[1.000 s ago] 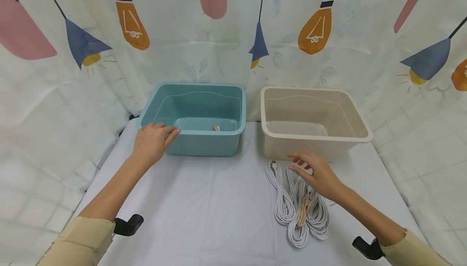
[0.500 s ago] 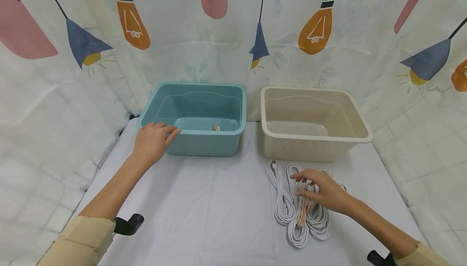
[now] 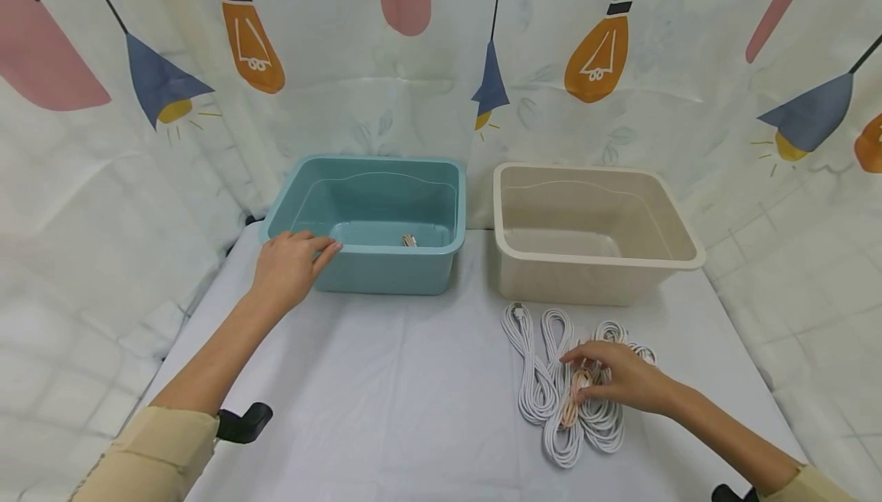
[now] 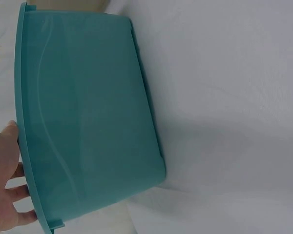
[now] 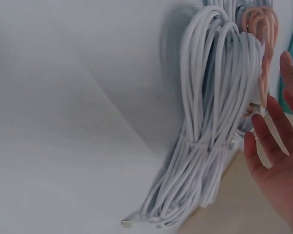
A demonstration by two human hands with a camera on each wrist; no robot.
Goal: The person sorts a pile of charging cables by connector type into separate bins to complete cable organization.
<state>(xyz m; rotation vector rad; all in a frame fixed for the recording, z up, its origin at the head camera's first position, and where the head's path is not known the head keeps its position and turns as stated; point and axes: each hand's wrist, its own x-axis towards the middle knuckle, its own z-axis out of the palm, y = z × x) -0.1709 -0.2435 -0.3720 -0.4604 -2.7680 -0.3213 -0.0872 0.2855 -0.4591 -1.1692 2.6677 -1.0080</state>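
Note:
My left hand rests on the near rim of a teal plastic bin, its fingers relaxed. In the left wrist view, the thumb and fingertips touch that rim, and the fingers partly pass behind it. Over a pile of bundled white cables hovers my right hand, thumb and fingers spread apart. Its fingertips are near a small peach-coloured cable lying on top. The right wrist view shows the peach cable beside a white bundle, with nothing held in the fingers.
A beige bin stands right of the teal one, behind the cables. Inside the teal bin lies a small coppery item, too small to identify. A white cloth covers the table; a printed curtain hangs behind.
My right hand has moved from beside the beige bin toward me and slightly right, down over the peach cable. The left hand has stayed on the teal rim.

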